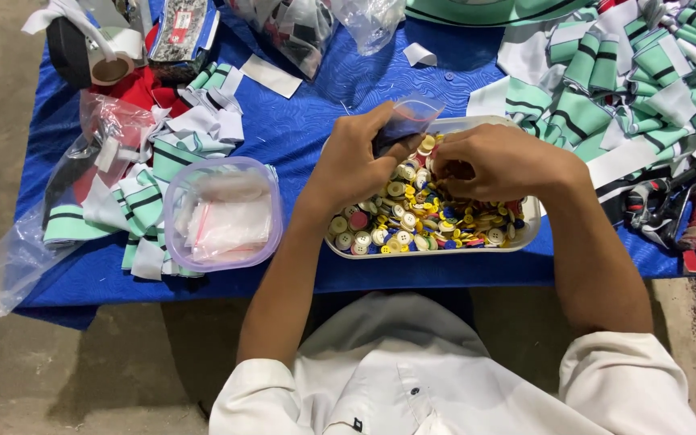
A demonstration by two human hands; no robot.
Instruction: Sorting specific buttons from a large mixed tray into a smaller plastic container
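A white oblong tray (525,234) full of several coloured buttons (412,221) sits on the blue table in front of me. My left hand (356,161) holds a small clear plastic bag (408,117) by its mouth, just above the buttons. My right hand (501,161) rests over the button pile with its fingers curled down into it, close to the bag's opening. What the fingers pinch is hidden.
A clear tub (223,211) of small plastic bags stands left of the tray. Green, white and black striped fabric pieces (630,72) pile at the right and at the left (155,185). Loose plastic bags (18,258) hang off the left edge. Scissors (662,209) lie far right.
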